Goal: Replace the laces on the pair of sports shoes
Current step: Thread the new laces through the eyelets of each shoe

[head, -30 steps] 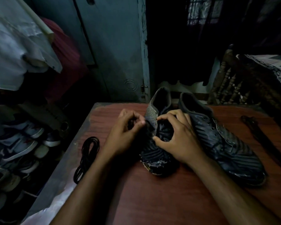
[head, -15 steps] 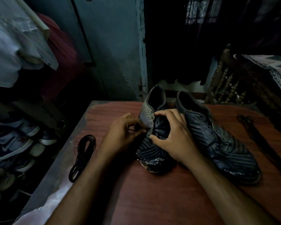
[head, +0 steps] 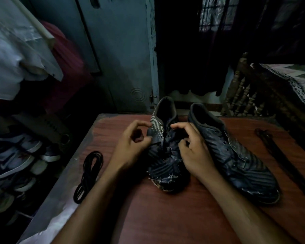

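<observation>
While our left hand [head: 130,147] seemingly pinched the limp lace [head: 155,143] at nine o'clock, our right hand [head: 192,147] gripped the soft shoe [head: 165,161].

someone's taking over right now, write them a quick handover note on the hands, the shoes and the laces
Left hand: pinches a strand of the black lace at the left shoe.
Right hand: fingers curled on that shoe's tongue area, steadying it.
Right shoe: beside it on the table, no lace visible in its eyelets.
Coiled black lace: near the table's left edge.
Dark strap-like item: at right, unclear.
Done: cannot tell. Left: finish both shoes.
</observation>
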The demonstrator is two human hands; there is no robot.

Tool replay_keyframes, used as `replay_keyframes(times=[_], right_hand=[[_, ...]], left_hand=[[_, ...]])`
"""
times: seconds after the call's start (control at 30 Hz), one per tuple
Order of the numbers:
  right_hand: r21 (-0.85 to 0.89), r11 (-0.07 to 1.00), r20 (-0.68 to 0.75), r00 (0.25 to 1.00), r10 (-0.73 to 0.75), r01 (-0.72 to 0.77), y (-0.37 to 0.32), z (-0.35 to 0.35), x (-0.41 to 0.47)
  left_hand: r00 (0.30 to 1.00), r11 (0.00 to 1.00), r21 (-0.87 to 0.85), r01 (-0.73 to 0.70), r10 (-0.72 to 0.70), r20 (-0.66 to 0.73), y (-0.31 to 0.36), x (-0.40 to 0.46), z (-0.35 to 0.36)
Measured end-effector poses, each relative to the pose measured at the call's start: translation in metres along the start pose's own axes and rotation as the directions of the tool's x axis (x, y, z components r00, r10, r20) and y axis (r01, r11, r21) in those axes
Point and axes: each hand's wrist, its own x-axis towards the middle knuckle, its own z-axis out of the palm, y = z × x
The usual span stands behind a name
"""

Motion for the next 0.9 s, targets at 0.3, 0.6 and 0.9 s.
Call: replay_keyframes(times=[0.3, 0.6, 0.9], right_hand=[[-0.135, 0.99, -0.076, 0.995, -0.061, 0.05, 0.006, 0.001, 0.0], [-0.133, 0.991, -0.112, 0.993, -0.028, 0.013, 0.005, 0.003, 0.0], [-0.188, 0.982, -0.039, 0.999, -0.006, -0.002, -0.002, 0.003, -0.004]], left_hand=[[0.997, 0.964, 0.259, -0.061, 0.07, -0.022, -0.013, 0.003, -0.006], [0.96, 0.853, -0.477, 0.211, -0.273, -0.063, 0.001, 0.002, 0.0], [0.998, 1.0, 0.015, 0.026, -0.027, 0.062, -0.012, 0.003, -0.001]])
